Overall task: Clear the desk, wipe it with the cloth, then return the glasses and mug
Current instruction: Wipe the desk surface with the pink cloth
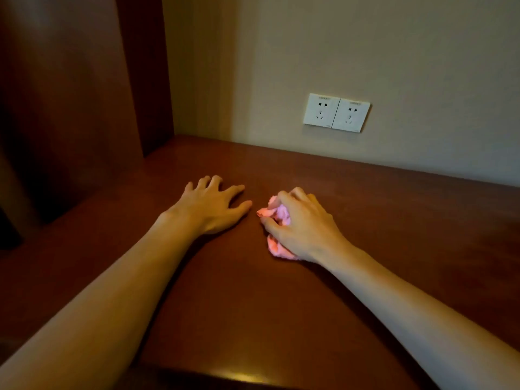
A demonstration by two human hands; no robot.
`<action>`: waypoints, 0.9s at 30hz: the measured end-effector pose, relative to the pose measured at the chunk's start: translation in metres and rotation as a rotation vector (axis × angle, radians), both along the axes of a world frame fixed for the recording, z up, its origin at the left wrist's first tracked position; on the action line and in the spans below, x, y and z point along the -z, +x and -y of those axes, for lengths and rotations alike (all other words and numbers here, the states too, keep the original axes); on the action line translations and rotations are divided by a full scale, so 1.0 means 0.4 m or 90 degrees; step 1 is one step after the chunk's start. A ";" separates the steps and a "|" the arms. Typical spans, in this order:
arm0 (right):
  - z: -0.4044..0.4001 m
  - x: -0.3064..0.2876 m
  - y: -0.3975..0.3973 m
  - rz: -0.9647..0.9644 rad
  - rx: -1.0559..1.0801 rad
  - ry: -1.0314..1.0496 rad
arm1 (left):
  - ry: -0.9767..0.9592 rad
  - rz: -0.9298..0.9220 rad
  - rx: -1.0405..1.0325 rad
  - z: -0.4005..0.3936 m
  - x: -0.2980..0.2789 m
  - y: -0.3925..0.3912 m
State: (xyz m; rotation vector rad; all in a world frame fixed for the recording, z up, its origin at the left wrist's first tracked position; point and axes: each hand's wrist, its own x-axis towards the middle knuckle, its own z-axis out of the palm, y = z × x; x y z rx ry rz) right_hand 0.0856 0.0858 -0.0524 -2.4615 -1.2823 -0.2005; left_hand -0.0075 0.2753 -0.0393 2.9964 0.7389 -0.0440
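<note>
Dark reddish-brown wood fills most of your view: the desk point(365, 220) runs from the near edge back to a beige wall point(365, 52), with a tall wooden panel point(70, 94) of the same colour closing off the left side. No glasses or mug show anywhere on the surface you can see, so the clearing looks done and you seem to be in the wiping stage. Where those two items were put is out of view.

On the wall just above the desk sits a pair of white sockets point(336, 112), side by side.

Your left hand point(209, 205) lies palm down on the wood with fingers spread and relaxed, holding nothing; it seems to brace you. Just beside it, your right hand point(302, 223) curls round the pink cloth point(277, 213), bunched into a wad and pressed against the desk near the middle.

How much surface has been covered cannot be judged. Left to do, by my reading: finish wiping, then bring back the glasses and mug.
</note>
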 end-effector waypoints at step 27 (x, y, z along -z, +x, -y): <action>-0.079 0.001 0.028 -0.030 0.038 0.116 | -0.039 0.050 -0.002 -0.009 0.015 -0.010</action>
